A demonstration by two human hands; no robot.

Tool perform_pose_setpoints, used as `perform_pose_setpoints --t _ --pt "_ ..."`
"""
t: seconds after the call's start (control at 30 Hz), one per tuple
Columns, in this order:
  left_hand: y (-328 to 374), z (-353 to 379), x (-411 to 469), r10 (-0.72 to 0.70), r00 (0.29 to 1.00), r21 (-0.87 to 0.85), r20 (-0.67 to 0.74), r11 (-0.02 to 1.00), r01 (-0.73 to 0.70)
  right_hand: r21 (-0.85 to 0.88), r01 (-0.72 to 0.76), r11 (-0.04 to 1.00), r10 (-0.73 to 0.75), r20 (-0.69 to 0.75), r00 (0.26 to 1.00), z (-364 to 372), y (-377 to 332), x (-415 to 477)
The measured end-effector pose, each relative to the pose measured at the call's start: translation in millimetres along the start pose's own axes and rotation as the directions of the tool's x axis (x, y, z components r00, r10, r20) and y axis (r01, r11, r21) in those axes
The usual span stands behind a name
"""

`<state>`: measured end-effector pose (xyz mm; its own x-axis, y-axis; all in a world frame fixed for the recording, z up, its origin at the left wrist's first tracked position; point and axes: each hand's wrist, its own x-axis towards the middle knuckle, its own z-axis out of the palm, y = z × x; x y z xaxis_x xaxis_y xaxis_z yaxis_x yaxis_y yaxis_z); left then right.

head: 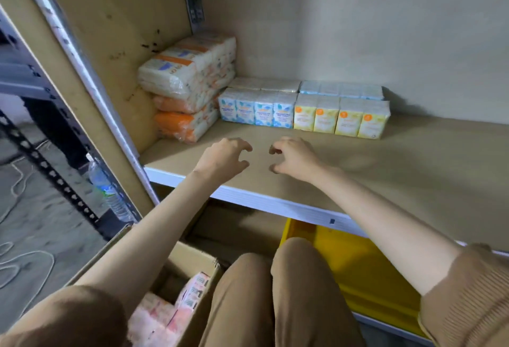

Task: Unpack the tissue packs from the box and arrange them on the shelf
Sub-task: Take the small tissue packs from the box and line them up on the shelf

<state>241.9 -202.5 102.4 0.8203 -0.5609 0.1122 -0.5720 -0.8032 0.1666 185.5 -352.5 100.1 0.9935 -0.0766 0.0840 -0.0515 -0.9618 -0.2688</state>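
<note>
On the wooden shelf (399, 170), a stack of large orange-and-white tissue packs (187, 85) leans in the back left corner. Beside it stand blue mini tissue packs (257, 111) and yellow mini tissue packs (341, 118), with more packs behind them. My left hand (224, 158) and my right hand (293, 158) hover over the shelf's front part, a little short of the blue packs, fingers curled and apart, holding nothing. The cardboard box (192, 266) sits at the bottom left by my knees, with pink tissue packs (162, 316) inside.
A yellow plastic bin (366, 269) sits on the lower level under the shelf. A water bottle (110, 192) stands on the floor beside the shelf's left side panel. A dark metal rack (33, 140) and loose cord lie at the left.
</note>
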Motion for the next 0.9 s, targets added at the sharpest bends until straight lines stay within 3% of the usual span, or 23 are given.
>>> perform_pose_setpoints --t 0.27,0.53,0.73,0.9 --pt "-35.9 1.6 -99.2 -0.148 0.988 -0.061 -0.046 0.988 0.145 0.062 0.214 0.975 -0.218 0.066 0.974 34.5 -74.7 -36.1" --pt "-86.2 33.4 -176.0 -0.275 0.961 -0.003 0.022 0.961 0.276 0.195 0.35 0.916 -0.391 0.238 0.889 90.6 -133.2 -62.9" --pt "-126.1 68.3 -222.5 -0.409 0.901 0.025 0.144 0.912 0.41 0.221 0.323 0.92 -0.388 0.401 0.83 147.6 -158.7 -63.6" --pt "-167.6 112.9 -254.0 -0.526 0.807 0.044 0.27 0.844 0.535 0.174 0.322 0.931 -0.364 0.53 0.766 198.1 -171.3 -56.1"
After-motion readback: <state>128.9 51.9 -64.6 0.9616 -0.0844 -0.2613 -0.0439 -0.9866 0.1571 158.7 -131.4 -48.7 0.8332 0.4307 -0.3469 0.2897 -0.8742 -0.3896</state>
